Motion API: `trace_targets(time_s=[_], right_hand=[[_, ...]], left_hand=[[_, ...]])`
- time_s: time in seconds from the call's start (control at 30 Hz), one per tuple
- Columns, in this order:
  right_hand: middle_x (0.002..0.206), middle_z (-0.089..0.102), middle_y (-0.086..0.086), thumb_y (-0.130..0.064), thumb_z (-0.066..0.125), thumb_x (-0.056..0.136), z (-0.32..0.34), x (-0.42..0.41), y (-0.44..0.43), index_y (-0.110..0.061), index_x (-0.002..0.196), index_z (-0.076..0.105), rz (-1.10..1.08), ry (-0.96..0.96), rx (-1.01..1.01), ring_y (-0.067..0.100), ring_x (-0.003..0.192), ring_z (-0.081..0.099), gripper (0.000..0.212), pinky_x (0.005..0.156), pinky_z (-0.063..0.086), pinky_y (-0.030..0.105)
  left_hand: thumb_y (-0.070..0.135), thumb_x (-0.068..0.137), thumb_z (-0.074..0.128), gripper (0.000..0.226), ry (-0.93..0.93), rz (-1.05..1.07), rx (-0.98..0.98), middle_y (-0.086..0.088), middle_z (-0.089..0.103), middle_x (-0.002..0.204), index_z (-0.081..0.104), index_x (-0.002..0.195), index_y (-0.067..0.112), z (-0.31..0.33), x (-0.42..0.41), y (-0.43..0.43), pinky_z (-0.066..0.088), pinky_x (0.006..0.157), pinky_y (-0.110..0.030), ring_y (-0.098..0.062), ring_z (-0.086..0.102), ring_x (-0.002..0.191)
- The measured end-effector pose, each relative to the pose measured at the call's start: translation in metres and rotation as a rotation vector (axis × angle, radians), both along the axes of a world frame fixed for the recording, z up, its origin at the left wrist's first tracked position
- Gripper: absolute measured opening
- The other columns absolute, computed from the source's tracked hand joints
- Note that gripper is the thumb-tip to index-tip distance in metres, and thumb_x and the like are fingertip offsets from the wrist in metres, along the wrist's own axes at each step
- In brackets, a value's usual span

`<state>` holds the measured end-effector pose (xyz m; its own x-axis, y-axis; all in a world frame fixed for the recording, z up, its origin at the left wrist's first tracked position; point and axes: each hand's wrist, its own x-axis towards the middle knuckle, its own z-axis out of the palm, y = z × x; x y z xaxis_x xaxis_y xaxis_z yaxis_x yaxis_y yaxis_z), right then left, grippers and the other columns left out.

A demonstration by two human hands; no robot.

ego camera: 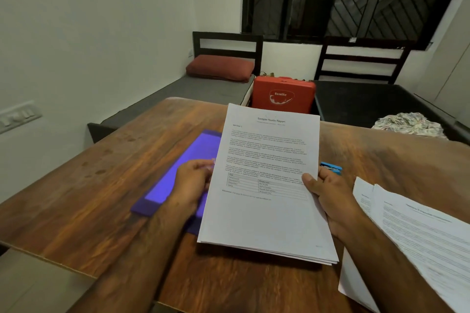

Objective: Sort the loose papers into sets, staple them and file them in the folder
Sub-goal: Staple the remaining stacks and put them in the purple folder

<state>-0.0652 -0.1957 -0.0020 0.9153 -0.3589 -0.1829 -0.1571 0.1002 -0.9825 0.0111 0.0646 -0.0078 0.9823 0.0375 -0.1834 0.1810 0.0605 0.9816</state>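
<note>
A stack of white printed papers (267,185), its top sheet headed "Sample Health Report", is lifted above the wooden table (89,198). My right hand (328,193) grips the stack's right edge with the thumb on top. My left hand (190,183) touches the stack's left edge, fingers curled at or under it, over a purple folder (178,175) lying flat on the table. A blue stapler (332,167) peeks out behind my right hand. More printed sheets (419,236) lie at the right of the table.
Past the table's far edge stand a red case (282,94), a bed with a red pillow (220,67) and a dark bed at the right with crumpled cloth (409,122). A wall is close on the left.
</note>
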Motion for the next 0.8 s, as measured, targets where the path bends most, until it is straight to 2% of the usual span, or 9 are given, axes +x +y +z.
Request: trace_targets(time_s=[0.07,0.13,0.23,0.33,0.37,0.43,0.5,0.6,0.8], right_hand=[[0.11,0.079,0.001,-0.017,0.062,0.103,-0.001,0.0,-0.004,-0.02,0.12,0.066,-0.003,0.001,0.011,0.028,0.09,0.079,0.018,0.087,0.062,0.052],[0.111,0.079,0.0,-0.017,0.062,0.103,-0.001,-0.001,-0.007,-0.021,0.122,0.066,-0.003,0.005,0.006,0.027,0.091,0.079,0.02,0.086,0.062,0.051],[0.111,0.079,0.0,-0.018,0.062,0.103,-0.002,-0.003,-0.009,-0.022,0.122,0.066,-0.009,0.017,0.01,0.028,0.091,0.079,0.02,0.088,0.062,0.053],[0.109,0.079,0.001,-0.018,0.061,0.103,-0.003,-0.006,-0.012,-0.02,0.122,0.065,-0.017,0.023,0.016,0.028,0.09,0.079,0.019,0.084,0.063,0.05],[0.108,0.08,0.0,-0.018,0.062,0.103,-0.002,-0.007,-0.013,-0.02,0.122,0.065,-0.021,0.026,0.015,0.028,0.09,0.079,0.019,0.083,0.063,0.05],[0.107,0.08,-0.001,-0.019,0.062,0.103,-0.002,-0.009,-0.016,-0.021,0.121,0.066,-0.044,0.032,-0.003,0.028,0.09,0.079,0.018,0.083,0.063,0.05],[0.108,0.079,-0.001,-0.017,0.062,0.104,-0.001,-0.009,-0.021,-0.021,0.119,0.067,-0.069,0.042,-0.067,0.027,0.09,0.079,0.017,0.084,0.063,0.049],[0.112,0.078,0.002,-0.014,0.062,0.104,0.0,-0.011,-0.031,-0.019,0.115,0.07,-0.107,0.103,-0.209,0.028,0.093,0.077,0.014,0.089,0.062,0.05],[0.114,0.076,0.005,-0.014,0.065,0.102,0.002,-0.028,-0.056,-0.016,0.116,0.071,-0.12,0.264,-0.37,0.033,0.092,0.075,0.015,0.086,0.062,0.051]], left_hand=[[0.003,0.091,0.069,0.009,-0.046,-0.093,0.214,-0.013,0.079,0.089,0.076,0.096,0.006,-0.008,-0.003,-0.002,0.061,0.077,-0.051,-0.028,0.074,0.077],[0.015,0.088,0.069,0.006,-0.126,-0.205,0.458,0.0,0.078,0.084,0.074,0.087,0.012,-0.007,-0.007,-0.008,0.06,0.073,-0.043,-0.024,0.073,0.077],[0.028,0.097,0.055,0.022,-0.108,-0.279,0.827,-0.01,0.071,0.096,0.061,0.084,0.01,-0.004,-0.005,-0.022,0.055,0.079,-0.039,-0.03,0.066,0.09],[0.05,0.098,0.033,0.051,-0.096,-0.226,0.915,-0.015,0.056,0.128,0.057,0.122,0.013,-0.004,-0.007,-0.035,0.049,0.099,-0.044,-0.038,0.056,0.117],[0.044,0.105,0.03,0.049,-0.111,-0.236,0.998,-0.014,0.049,0.139,0.048,0.137,0.012,-0.006,-0.009,-0.04,0.046,0.102,-0.042,-0.037,0.05,0.125],[0.022,0.111,0.027,0.039,-0.115,-0.218,1.221,-0.01,0.035,0.147,0.033,0.149,0.014,-0.01,-0.016,-0.054,0.043,0.101,-0.041,-0.034,0.042,0.131],[0.017,0.109,0.029,0.04,-0.188,-0.145,1.326,-0.007,0.032,0.146,0.032,0.149,0.016,-0.015,-0.017,-0.065,0.044,0.094,-0.041,-0.03,0.038,0.133],[0.027,0.107,0.034,0.041,-0.187,-0.219,1.471,-0.007,0.029,0.149,0.034,0.148,0.024,-0.029,-0.007,-0.072,0.04,0.09,-0.044,-0.029,0.029,0.139],[0.055,0.095,0.051,0.056,-0.236,-0.263,1.478,-0.007,0.031,0.145,0.036,0.141,0.028,-0.032,-0.006,-0.067,0.043,0.091,-0.049,-0.031,0.03,0.132]])
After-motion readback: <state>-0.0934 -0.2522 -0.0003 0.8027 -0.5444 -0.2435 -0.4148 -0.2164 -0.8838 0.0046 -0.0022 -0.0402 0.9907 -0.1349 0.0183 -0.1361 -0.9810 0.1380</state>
